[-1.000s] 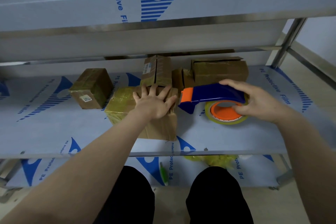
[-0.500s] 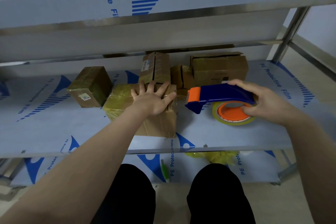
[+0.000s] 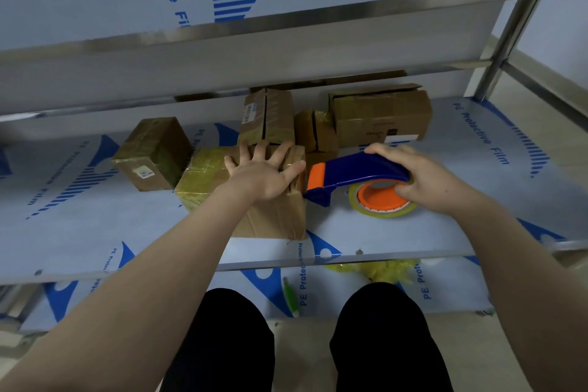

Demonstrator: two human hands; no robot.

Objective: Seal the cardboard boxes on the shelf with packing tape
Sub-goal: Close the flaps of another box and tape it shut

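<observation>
A cardboard box, partly wrapped in yellowish tape, sits near the front of the middle shelf. My left hand presses flat on its top with fingers spread. My right hand grips a blue and orange tape dispenser with its tape roll. The dispenser's orange nose is at the box's right edge, beside my left thumb.
Several more cardboard boxes stand behind: a taped one at left, an upright one, a small one and a larger one at right. An upper shelf overhangs. Yellow plastic and a green object lie on the lower shelf.
My right hand has brought the dispenser leftwards until its nose reaches the box's right edge. My left hand stays pressed on the box top.
</observation>
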